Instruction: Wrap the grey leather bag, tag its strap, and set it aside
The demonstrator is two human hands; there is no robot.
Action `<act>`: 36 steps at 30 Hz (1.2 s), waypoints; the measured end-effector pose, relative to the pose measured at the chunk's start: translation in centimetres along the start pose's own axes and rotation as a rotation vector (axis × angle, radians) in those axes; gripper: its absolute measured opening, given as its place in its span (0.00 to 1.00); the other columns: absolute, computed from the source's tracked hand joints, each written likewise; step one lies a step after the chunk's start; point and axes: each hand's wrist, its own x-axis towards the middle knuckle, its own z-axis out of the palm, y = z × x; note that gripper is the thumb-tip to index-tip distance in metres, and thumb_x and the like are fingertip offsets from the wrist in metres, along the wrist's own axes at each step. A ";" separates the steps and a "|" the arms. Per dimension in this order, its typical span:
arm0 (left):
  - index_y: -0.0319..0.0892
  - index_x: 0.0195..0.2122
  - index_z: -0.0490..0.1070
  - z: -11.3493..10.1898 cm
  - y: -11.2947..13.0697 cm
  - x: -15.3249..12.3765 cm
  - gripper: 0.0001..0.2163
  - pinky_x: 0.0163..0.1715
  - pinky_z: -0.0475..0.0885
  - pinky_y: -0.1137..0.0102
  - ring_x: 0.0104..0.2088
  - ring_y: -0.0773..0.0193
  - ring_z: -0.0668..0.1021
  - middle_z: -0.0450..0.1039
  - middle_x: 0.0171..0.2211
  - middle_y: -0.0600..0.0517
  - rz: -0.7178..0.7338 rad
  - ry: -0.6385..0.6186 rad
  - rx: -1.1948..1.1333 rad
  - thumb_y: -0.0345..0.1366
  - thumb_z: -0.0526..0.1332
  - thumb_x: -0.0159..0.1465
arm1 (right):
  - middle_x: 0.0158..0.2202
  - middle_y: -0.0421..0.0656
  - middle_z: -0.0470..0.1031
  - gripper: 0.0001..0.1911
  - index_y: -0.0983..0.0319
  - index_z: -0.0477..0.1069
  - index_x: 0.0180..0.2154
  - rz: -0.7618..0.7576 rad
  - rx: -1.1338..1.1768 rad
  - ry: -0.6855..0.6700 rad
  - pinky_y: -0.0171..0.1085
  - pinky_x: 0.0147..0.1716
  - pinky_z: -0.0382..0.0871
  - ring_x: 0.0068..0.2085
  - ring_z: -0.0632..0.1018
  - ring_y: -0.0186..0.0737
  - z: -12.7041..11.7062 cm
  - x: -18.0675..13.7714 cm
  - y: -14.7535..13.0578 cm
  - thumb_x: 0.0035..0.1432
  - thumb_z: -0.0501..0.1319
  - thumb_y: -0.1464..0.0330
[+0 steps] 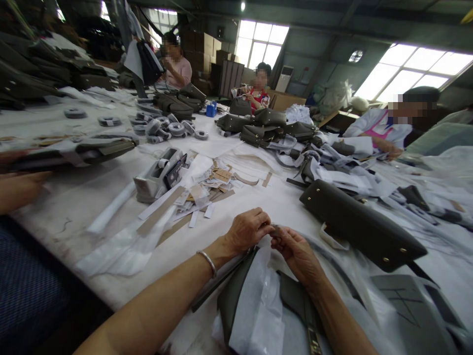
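My left hand (247,230) and my right hand (295,251) meet above a dark olive handbag (236,291) that lies at the table's near edge, partly wrapped in white tissue paper (254,305). Both hands have their fingers curled and pinch a small dark piece (275,230) between them; what it is I cannot make out. A silver bracelet (208,262) circles my left wrist. A strap with metal hardware (308,320) runs under my right forearm.
Another olive handbag (360,224) lies on its side to the right. A grey tape dispenser (160,175) and paper scraps (207,190) sit ahead. Tape rolls (173,129) and several more bags (266,129) lie further back. Three people work around the table; another person's arm (18,190) holds a bag at left.
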 end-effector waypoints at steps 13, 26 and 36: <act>0.39 0.34 0.73 0.9 -0.5 -0.1 0.02 0.37 0.69 0.74 0.34 0.68 0.73 0.70 0.32 0.53 0.020 0.068 -0.445 0.32 0.64 0.64 | 0.33 0.40 0.78 0.17 0.62 0.77 0.34 0.104 0.135 -0.102 0.36 0.41 0.76 0.36 0.79 0.37 -0.5 -0.5 -0.3 0.46 0.77 0.60; 0.40 0.42 0.75 1.0 -1.0 -0.2 0.10 0.37 0.71 0.74 0.34 0.68 0.75 0.72 0.38 0.52 -0.024 -0.091 -0.514 0.33 0.69 0.59 | 0.27 0.38 0.73 0.20 0.64 0.75 0.27 0.032 0.053 -0.008 0.34 0.36 0.74 0.30 0.74 0.33 -0.1 0.0 -0.1 0.41 0.78 0.57; 0.40 0.37 0.76 0.7 -0.2 0.0 0.04 0.39 0.72 0.73 0.35 0.66 0.77 0.75 0.34 0.52 -0.095 -0.026 -0.579 0.33 0.66 0.61 | 0.27 0.40 0.76 0.18 0.63 0.79 0.29 -0.024 -0.047 0.007 0.35 0.37 0.74 0.30 0.76 0.35 -0.3 0.1 0.3 0.44 0.76 0.55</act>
